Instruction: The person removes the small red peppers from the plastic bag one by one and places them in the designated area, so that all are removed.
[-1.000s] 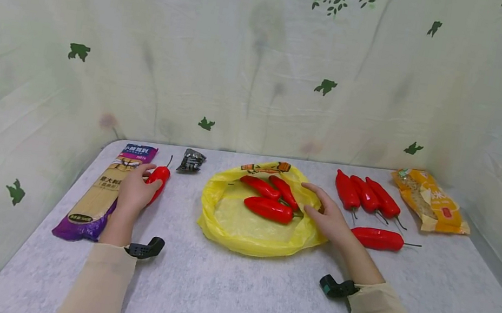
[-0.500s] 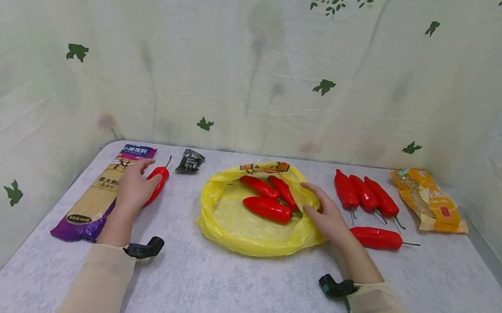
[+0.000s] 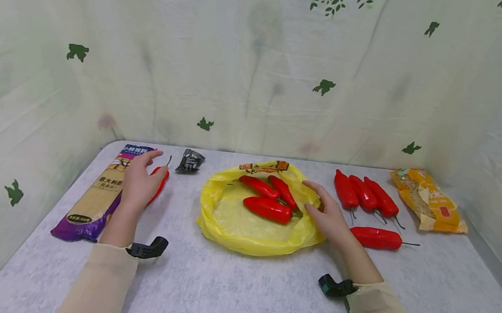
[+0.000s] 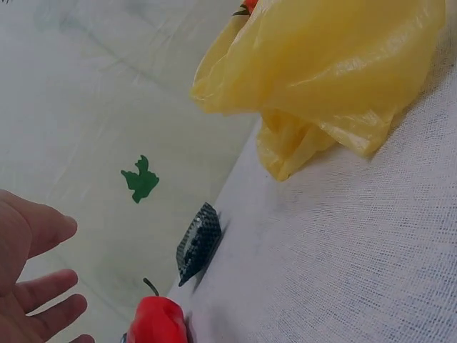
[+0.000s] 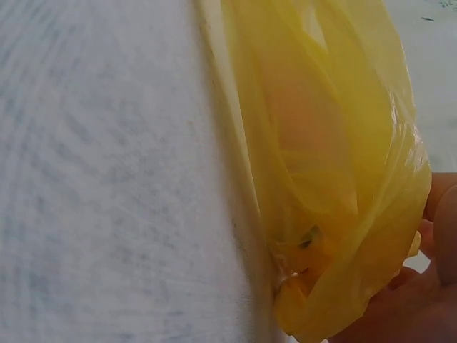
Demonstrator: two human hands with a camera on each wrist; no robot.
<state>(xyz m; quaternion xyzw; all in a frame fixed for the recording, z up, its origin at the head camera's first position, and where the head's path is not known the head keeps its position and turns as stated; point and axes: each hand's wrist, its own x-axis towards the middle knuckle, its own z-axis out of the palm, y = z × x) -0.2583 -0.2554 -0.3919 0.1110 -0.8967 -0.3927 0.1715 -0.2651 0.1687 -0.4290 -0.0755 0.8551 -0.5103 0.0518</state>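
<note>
The left hand point(image 3: 140, 183) is released, fingers spread, just above and beside a red pepper point(image 3: 162, 184) that lies by a purple-ended pasta packet point(image 3: 94, 197). The right hand point(image 3: 330, 221) grasps the right rim of a yellow plastic bag point(image 3: 237, 243), fingers curved round it. Three peppers point(image 3: 268, 209) lie inside the bag. Behind the lone pepper sits a small black packet point(image 3: 190, 161). To the right, three more peppers point(image 3: 364, 193) lie side by side, another pepper point(image 3: 377, 238) crosswise nearer, and an orange packet point(image 3: 435, 205) beyond, all on the surface point(image 3: 233, 301).
</note>
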